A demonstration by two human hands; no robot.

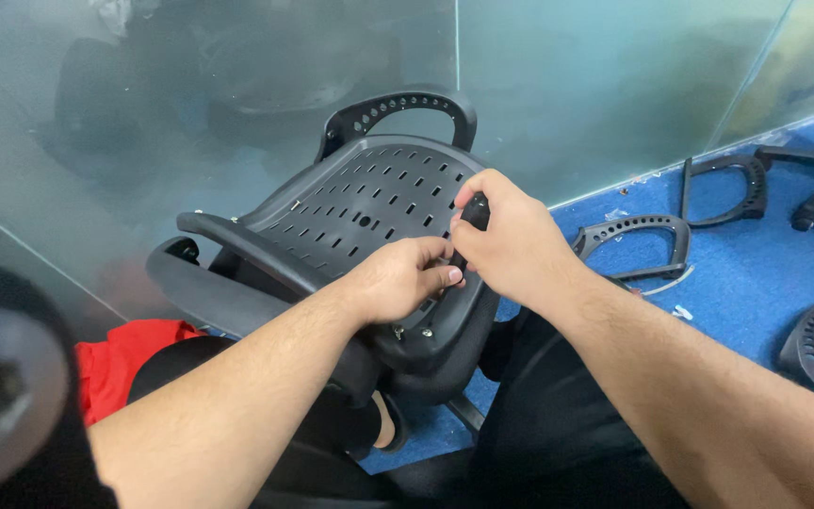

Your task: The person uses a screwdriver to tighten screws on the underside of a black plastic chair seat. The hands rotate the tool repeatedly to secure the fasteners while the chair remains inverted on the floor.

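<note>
In the head view, a black slotted chair seat (360, 212) rests tilted on the person's lap. The right hand (511, 240) has its grip closed around a black tool handle (476, 213) at the seat's edge. The left hand (398, 280) pinches the tool's lower end. Loose armrests (643, 240) lie on the blue floor (737, 283).

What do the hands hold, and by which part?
The right hand grips a black tool handle; the left hand pinches near its lower end, against the chair seat.

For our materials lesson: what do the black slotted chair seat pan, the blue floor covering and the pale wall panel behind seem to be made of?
Black slotted chair seat pan: seemingly moulded hard plastic, semi-matte, with crisp uniform slots and a soft sheen. Blue floor covering: probably carpet, matte and fuzzy-textured. Pale wall panel: likely frosted glass, showing blurred reflections and thin seams.
</note>
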